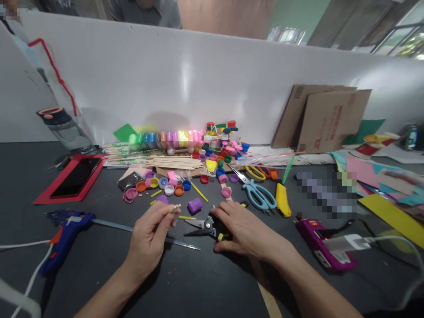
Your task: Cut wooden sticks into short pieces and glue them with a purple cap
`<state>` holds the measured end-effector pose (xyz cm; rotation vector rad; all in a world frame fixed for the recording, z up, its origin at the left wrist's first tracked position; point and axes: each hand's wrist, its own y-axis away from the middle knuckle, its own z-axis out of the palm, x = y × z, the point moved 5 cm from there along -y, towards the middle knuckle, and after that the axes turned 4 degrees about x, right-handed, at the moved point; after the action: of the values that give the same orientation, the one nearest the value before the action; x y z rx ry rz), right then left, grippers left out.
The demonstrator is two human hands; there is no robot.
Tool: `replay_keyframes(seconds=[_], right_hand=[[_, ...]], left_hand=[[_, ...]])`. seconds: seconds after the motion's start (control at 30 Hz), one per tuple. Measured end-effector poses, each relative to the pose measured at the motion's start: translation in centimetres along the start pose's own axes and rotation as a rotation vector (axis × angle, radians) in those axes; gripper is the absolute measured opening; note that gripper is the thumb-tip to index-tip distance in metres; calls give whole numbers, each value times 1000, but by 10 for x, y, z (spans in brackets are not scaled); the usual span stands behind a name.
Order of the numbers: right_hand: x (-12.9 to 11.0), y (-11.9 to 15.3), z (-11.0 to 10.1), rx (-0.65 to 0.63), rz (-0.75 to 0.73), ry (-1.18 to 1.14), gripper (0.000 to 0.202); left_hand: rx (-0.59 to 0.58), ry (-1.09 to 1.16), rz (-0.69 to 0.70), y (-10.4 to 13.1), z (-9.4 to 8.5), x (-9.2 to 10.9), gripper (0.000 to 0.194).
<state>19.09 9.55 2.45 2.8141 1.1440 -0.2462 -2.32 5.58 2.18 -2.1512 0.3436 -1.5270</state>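
Note:
Pinched between the thumb and fingers of my left hand are several short pale wooden sticks, their cut ends pointing up. My right hand is wrapped round the black handles of pruning shears lying low over the dark table. The shears' blades point left, toward my left hand, and stand apart. A short yellow-green stick piece lies just above the blades. Beyond it sits a purple cap. A long clear glue stick passes beneath my left hand.
A blue glue gun and a phone lie left. Coloured caps, wooden skewers and clay tubs stand behind. Blue scissors, a yellow cutter and a purple power strip are right. Cardboard leans on the partition.

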Motion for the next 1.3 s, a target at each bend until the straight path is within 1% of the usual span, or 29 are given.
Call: replay_keyframes(seconds=[0.03,0.07,0.13,0.2,0.3,0.33,0.4,0.43,0.5,0.57,0.63,0.7,0.8,0.87,0.93,1.0,1.13,1.2,1.3], right_hand=[[0,0,-1,10,-6,9,64],[1,-1,-3,24,-8,21,57],[4,-5,-7,65,19,61,38],[11,-13,-12,106,88,126,24],[27,-37,-18,136,202,239,15],[34,-47,-19,144,231,275,16],[48,-67,-20,170,282,343,26],[55,-77,-19,179,295,368,31],[67,-93,-14,181,302,400,33],[75,-102,-10,172,284,406,33],[79,-106,-11,180,268,396,32],[82,-108,-22,221,278,382,31],[88,-118,-48,314,326,348,31],[89,-135,-63,349,335,307,31],[89,-158,-71,358,319,255,32],[86,-183,-71,350,294,204,32],[80,-222,-58,318,247,143,33],[78,-233,-52,312,242,142,33],[78,-240,-47,323,257,171,33]], left_hand=[[10,-1,-3,0,-1,-1,17],[20,-1,-4,0,-1,-1,17],[36,-1,-7,1,-2,-1,17],[40,0,-9,2,-2,-1,16],[25,4,-6,3,0,0,17],[20,5,-4,3,1,0,16],[16,8,1,3,2,1,16],[16,10,3,3,2,1,16],[17,12,4,3,2,2,17],[18,12,6,2,2,2,18],[18,11,13,2,2,3,18],[25,8,22,2,2,5,19],[36,3,20,0,2,7,19],[40,9,20,0,2,7,19],[47,19,26,-1,2,7,19],[51,25,35,-1,3,6,18],[30,32,29,-1,6,5,19],[16,37,25,0,8,4,19],[7,42,31,1,9,4,20]])
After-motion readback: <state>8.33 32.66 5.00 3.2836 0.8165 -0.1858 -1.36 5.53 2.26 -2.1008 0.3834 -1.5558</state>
